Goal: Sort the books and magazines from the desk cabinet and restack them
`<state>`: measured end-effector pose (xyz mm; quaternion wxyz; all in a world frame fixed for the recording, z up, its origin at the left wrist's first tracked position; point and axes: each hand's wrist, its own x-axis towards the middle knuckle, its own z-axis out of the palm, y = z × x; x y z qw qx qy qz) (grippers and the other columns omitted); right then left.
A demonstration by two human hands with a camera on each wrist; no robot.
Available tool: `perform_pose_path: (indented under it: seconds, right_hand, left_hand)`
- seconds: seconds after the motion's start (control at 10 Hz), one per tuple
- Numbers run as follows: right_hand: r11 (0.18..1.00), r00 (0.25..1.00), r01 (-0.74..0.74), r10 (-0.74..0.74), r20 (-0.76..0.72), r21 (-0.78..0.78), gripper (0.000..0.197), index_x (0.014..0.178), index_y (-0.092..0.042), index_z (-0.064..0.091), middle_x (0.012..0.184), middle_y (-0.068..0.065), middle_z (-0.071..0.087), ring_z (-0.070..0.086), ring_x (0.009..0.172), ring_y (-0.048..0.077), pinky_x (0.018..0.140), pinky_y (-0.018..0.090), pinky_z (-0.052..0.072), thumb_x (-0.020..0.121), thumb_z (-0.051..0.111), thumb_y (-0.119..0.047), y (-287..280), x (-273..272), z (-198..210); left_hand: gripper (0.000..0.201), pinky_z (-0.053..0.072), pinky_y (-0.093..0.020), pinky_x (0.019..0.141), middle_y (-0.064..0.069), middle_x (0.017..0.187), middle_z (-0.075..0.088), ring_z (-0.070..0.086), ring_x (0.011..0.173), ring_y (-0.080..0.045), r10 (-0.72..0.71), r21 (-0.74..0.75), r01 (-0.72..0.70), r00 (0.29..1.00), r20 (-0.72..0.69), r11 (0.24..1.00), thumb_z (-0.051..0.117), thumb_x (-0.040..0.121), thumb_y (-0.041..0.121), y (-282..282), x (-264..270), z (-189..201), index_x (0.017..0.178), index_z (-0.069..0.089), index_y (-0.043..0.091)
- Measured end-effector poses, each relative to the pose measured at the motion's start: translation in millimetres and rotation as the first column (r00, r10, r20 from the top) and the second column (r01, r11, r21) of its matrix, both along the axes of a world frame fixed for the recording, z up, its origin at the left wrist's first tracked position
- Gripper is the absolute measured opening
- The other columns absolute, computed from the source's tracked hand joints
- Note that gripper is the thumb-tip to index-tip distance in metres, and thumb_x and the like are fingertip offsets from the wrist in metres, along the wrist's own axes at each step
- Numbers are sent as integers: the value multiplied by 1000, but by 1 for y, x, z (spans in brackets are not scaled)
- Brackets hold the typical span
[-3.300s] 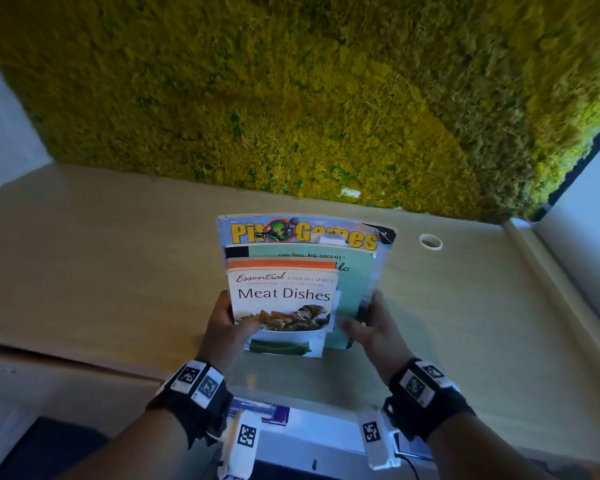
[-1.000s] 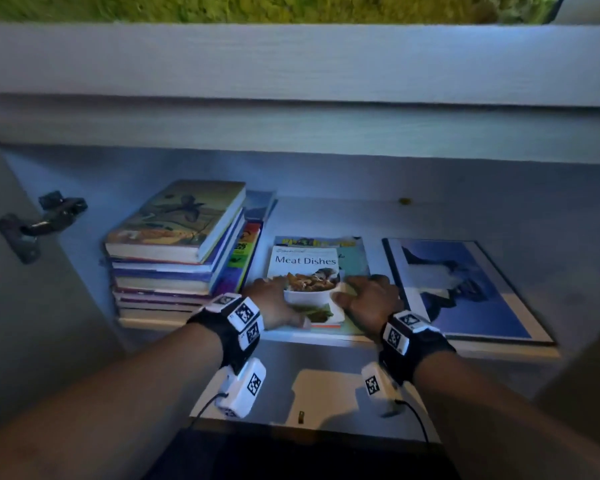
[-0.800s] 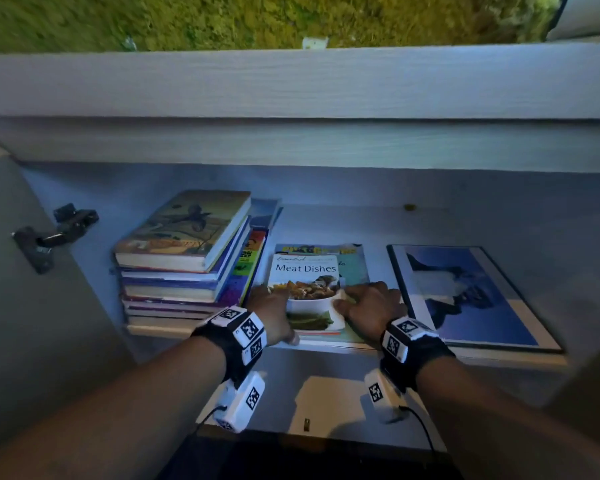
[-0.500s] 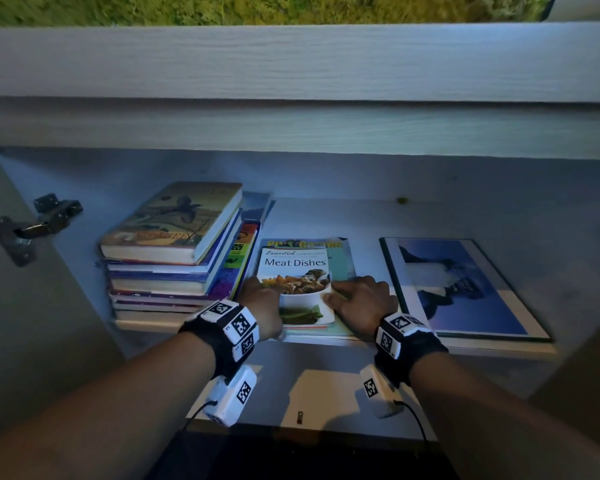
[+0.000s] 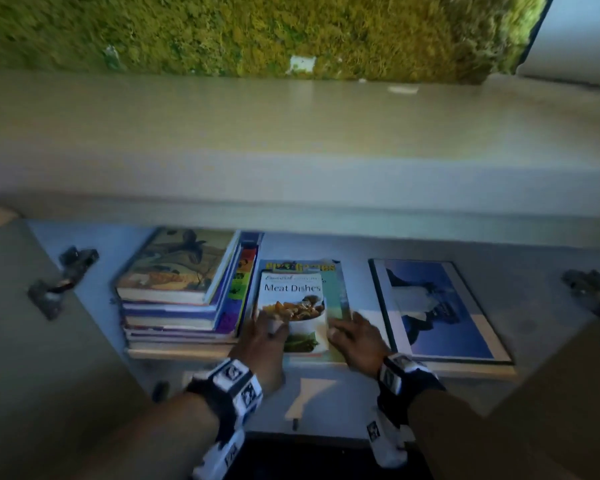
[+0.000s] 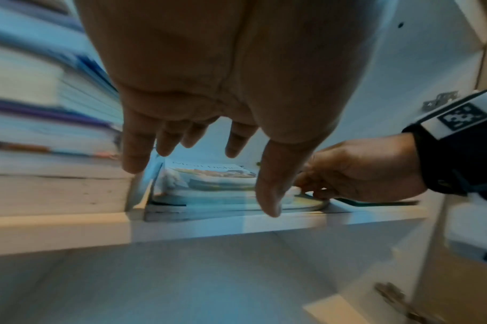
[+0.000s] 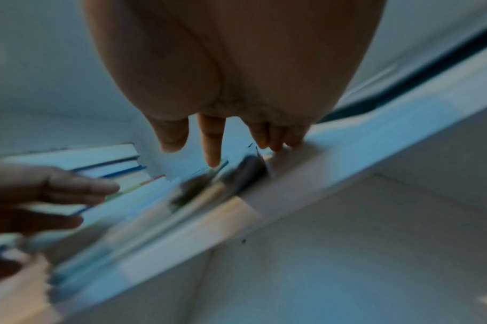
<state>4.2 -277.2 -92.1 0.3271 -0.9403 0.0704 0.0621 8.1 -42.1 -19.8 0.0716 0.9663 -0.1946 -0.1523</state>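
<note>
A small stack topped by the "Meat Dishes" cookbook (image 5: 293, 299) lies flat on the cabinet shelf (image 5: 326, 364), over a teal book and a "Games" magazine (image 5: 297, 266). My left hand (image 5: 265, 329) rests with straight fingers at the cookbook's left front corner; in the left wrist view the left hand (image 6: 198, 140) hovers spread over the cookbook (image 6: 209, 175). My right hand (image 5: 350, 329) lies with its fingertips on the stack's right edge, holding nothing. A tall stack of books (image 5: 177, 289) stands to the left, and a large blue book (image 5: 437, 306) lies flat to the right.
The desk top's front edge (image 5: 291, 174) overhangs the shelf closely. Open cabinet doors flank the opening, with a hinge at the left (image 5: 61, 280) and another at the right (image 5: 589, 289). A moss wall (image 5: 257, 29) rises behind the desk. Bare shelf lies behind the small stack.
The small stack, earlier held upright on the desk top, now lies on the shelf. Over the last second both hands have eased back from its sides, and the view has tilted up.
</note>
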Motion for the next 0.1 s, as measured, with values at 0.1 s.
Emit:
perform_pose_path:
  seconds: [0.1]
  right_hand:
    - [942,999,28,-21,-25,336,21,90,-29,72,89,16,57,57,82,27,78,43,47,80,75,-47,2,-27,0]
  left_hand:
    - [95,35,-40,118,-5,169,-11,8,156,-28,-29,-12,28,990,-136,1000,68,87,46,43,-36,34,159,6,38]
